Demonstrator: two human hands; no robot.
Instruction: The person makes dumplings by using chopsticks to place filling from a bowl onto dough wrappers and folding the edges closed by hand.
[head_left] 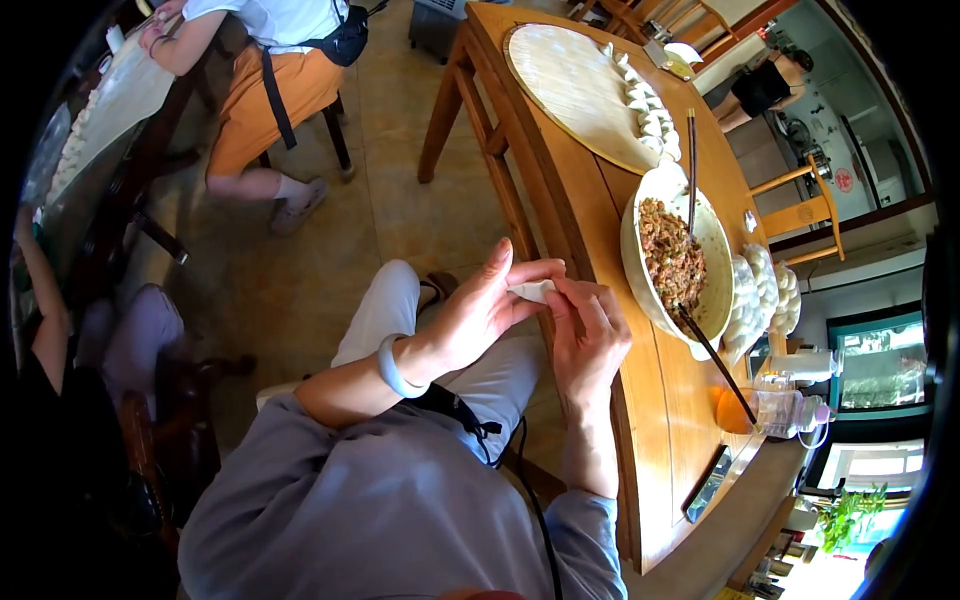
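A small white dumpling is pinched between the fingertips of both my hands, above my lap by the table edge. My left hand, with a pale bangle at the wrist, has its thumb raised and its fingers closed on the dumpling's near side. My right hand grips the other end, its fingers hiding part of it. Right of my hands stands a large white bowl of minced filling, with two dark chopsticks in it. Beyond it, shaped dumplings line one side of a round floured board.
On the wooden table lie bagged white items, a bottle of orange liquid and a phone. One person in orange shorts sits at another table, upper left; another person stands in the back room. A chair is beyond my table.
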